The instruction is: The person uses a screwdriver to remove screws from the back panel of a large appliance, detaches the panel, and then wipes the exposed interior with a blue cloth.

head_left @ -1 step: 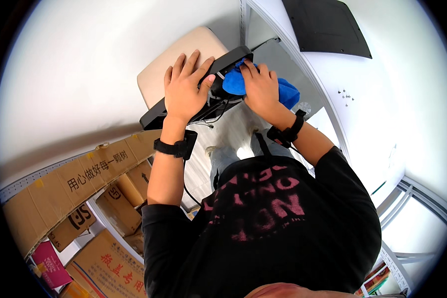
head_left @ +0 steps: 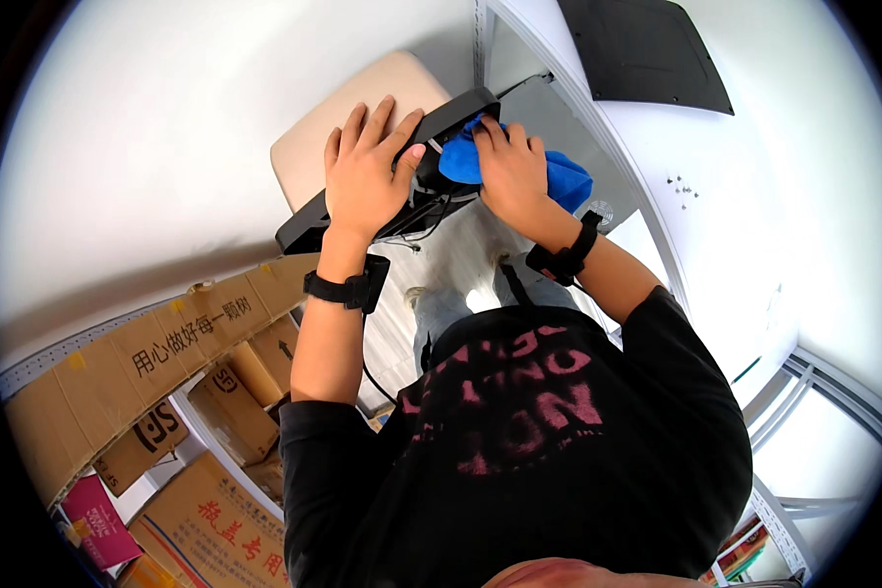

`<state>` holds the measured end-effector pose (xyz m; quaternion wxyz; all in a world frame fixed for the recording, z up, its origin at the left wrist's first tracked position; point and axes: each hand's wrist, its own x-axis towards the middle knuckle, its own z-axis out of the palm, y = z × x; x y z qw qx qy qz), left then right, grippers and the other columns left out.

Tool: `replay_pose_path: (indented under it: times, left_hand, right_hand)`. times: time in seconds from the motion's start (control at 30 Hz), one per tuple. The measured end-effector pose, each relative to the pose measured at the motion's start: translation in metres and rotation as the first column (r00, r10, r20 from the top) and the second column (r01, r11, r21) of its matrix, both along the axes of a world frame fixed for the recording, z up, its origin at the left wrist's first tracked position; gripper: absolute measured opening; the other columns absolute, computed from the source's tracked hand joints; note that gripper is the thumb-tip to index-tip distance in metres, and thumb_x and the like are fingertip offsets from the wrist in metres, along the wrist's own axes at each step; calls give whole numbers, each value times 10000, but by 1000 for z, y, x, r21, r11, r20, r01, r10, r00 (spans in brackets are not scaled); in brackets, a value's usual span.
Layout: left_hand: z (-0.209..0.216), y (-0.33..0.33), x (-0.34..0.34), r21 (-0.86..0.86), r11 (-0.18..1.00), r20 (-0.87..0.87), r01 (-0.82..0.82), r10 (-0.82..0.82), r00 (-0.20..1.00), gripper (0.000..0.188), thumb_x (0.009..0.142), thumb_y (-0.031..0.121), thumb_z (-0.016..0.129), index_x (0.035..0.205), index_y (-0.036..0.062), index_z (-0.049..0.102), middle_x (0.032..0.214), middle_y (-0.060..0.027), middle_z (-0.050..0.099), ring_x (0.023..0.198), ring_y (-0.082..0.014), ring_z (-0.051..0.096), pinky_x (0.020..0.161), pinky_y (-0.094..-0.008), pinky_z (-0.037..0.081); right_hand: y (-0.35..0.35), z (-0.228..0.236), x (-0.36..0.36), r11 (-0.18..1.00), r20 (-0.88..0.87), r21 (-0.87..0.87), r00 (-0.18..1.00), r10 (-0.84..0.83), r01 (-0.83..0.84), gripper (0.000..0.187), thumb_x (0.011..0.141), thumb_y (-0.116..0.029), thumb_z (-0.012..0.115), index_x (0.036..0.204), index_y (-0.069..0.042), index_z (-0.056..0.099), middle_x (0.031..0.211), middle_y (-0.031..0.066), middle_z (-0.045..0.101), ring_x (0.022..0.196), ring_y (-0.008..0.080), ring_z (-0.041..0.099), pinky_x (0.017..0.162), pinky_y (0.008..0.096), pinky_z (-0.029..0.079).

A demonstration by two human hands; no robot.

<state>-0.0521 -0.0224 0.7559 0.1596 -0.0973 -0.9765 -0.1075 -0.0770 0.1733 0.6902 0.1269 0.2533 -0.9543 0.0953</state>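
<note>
A black casing [head_left: 299,227] with a thick rim stands tilted against a beige padded seat [head_left: 309,142]. My left hand [head_left: 367,181] lies over the rim with its fingers spread and stretched toward the seat, the thumb to the inner side. Bunched under the curled fingers of my right hand [head_left: 513,169] is a blue cloth [head_left: 566,183], pressed against the casing's inner side near its upper right end. Black cables [head_left: 431,223] hang from the casing's lower side. My hands hide much of its inside.
To the right, a white tabletop [head_left: 730,255] carries a black panel [head_left: 647,49] and several small screws [head_left: 684,188]. Cardboard boxes [head_left: 230,412] fill a shelf at the lower left, behind a long cardboard strip [head_left: 118,367]. A grey metal frame [head_left: 833,392] stands at the far right.
My right hand and the cloth have shifted very slightly up and to the left. My left hand stays put on the rim.
</note>
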Motion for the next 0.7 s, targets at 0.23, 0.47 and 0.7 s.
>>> replay_pose_path:
  times: [0.23,0.47,0.7]
  left_hand:
    - [-1,0,1,-41,999,-6,-20,20,1000,368,909,345,541,1270,281,581,1351,-54,517,1270,-315,432,1050,-473,311]
    - [0,0,-1,-50,998,-5,-24,24,1000,364,912,353,535,1266,282,583,1347,-55,521,1267,-313,437,1047,-470,317]
    - [-3,1,-2,-21,1000,0,-21,21,1000,363,900,378,538,1249,296,589,1360,-52,507,1282,-319,417,1060,-498,292]
  right_hand:
    - [-1,5,3,998,85,55,996,-12,7,615,554,-85,709,1143,-15,546,1262,104,527,999,262,499,760,366,391]
    - [11,2,14,997,-2,-71,1000,12,-12,675,529,-86,740,1169,-27,535,1226,89,536,965,248,503,752,358,399]
    - [-2,-10,2,1000,-75,2,997,-14,14,657,549,-61,718,1182,-39,546,1194,80,537,937,240,497,708,337,399]
